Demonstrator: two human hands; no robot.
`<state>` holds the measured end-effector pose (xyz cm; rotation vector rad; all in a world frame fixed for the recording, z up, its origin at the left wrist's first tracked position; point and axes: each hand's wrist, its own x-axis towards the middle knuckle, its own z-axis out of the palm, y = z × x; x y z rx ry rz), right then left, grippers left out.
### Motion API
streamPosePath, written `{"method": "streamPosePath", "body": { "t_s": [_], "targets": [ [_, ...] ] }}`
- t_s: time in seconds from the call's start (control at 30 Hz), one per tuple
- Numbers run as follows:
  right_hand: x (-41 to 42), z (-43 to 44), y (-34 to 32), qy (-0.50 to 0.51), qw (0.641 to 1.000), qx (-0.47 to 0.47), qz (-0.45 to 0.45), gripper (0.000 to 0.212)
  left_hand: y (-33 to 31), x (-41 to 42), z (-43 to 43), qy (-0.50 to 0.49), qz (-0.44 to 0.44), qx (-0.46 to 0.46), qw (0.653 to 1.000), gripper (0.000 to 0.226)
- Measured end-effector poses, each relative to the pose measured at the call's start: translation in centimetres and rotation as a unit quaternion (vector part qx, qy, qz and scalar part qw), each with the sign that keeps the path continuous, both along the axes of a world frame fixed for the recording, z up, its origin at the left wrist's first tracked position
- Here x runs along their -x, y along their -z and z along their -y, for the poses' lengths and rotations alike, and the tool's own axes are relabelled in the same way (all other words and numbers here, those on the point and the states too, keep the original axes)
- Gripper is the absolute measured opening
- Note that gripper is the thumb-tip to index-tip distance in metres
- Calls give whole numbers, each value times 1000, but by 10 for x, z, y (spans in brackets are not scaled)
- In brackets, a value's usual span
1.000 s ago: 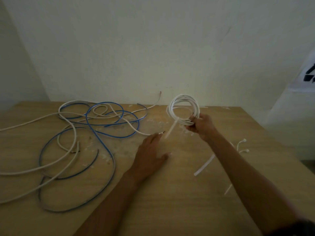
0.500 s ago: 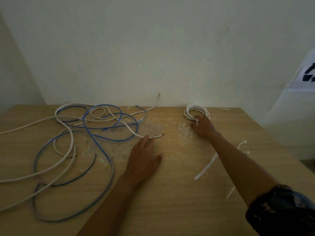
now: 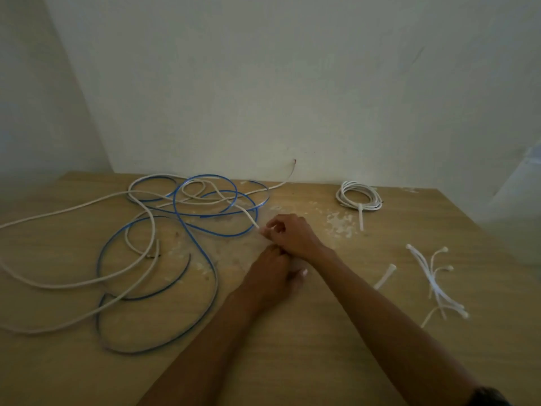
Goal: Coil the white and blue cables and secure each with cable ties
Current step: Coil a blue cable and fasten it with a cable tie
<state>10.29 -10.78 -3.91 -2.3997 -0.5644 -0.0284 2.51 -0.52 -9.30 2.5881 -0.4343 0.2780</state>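
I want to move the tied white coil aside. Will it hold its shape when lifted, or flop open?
The tied white coil probably keeps its ring shape: a cable tie cinches its loops together. It looks light, being thin cable in few turns. Pushed, it would likely slide rather than roll, since it lies flat on the table.

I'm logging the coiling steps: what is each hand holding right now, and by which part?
The right hand pinches the loose white cable at its free end. The left hand sits partly under the right wrist; its grip cannot be told.
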Motion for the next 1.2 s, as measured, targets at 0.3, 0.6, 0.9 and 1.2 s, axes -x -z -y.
{"method": "streamPosePath", "body": {
  "t_s": [0.3, 0.6, 0.9, 1.2],
  "targets": [
    [-10, 3, 14, 113, 989, 94, -14, 8, -42, 9, -32, -188, 103, 85, 973, 12],
    [28, 6, 43, 167, 962, 98, 194, 37, -33, 5, -103, -450, -47, 41, 891, 54],
    [54, 6, 20, 85, 939, -78, 324, 79, -57, 12, -22, -48, 284, 89, 953, 29],
    [42, 23, 23, 199, 913, 0, 356, 20, -57, 19, 8, -91, 271, 54, 957, 42]
  ]
}}
